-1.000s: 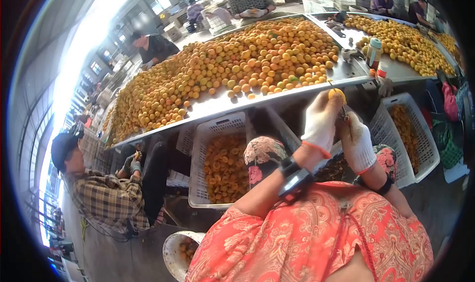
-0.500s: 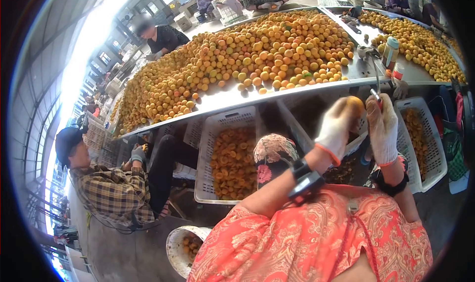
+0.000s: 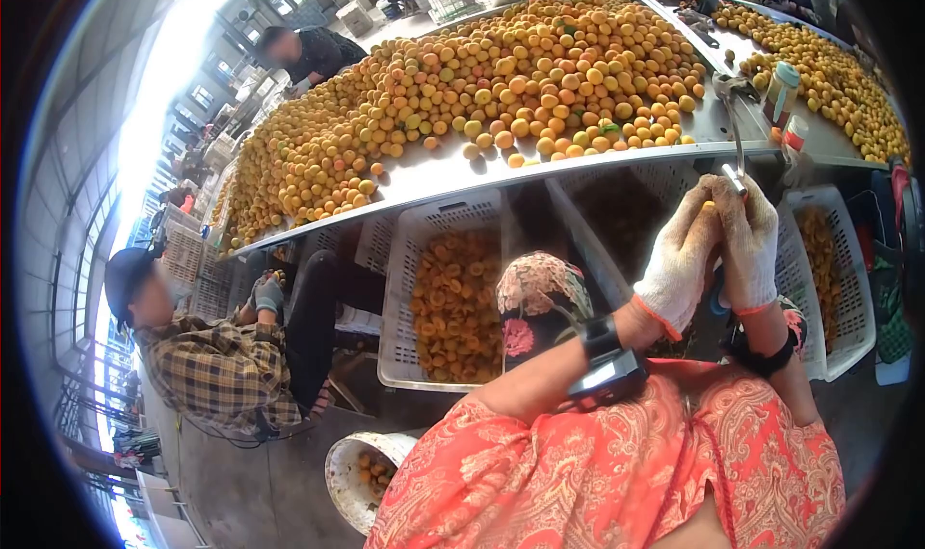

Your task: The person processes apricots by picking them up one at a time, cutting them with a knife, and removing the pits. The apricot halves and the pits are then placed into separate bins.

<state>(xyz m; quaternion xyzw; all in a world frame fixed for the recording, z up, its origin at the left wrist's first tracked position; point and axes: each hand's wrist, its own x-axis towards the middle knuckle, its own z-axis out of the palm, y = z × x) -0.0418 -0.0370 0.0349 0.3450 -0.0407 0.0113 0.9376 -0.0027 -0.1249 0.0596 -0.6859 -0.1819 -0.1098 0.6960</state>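
My left hand (image 3: 677, 255), in a white knit glove stained brown at the fingers, is closed round an apricot. Only a small orange patch of the apricot (image 3: 709, 205) shows between the fingers. Pressed against it is my right hand (image 3: 753, 246), gloved alike and closed on a short silver metal tool (image 3: 734, 179) that sticks out above the fingers. The tool's working end is hidden, so its kind cannot be made out. Both hands are held over my lap, before the table edge.
Apricots (image 3: 501, 87) are heaped on a metal table (image 3: 434, 169). Below stand a white crate (image 3: 393, 356) of apricot halves and another crate (image 3: 853, 352) at right. A bucket (image 3: 337, 472) is by my leg. A co-worker (image 3: 217, 371) sits at left. A bottle (image 3: 782, 91) stands on the table.
My left hand has come right against my right hand, and the apricot is now mostly covered by fingers. The view has shifted slightly.
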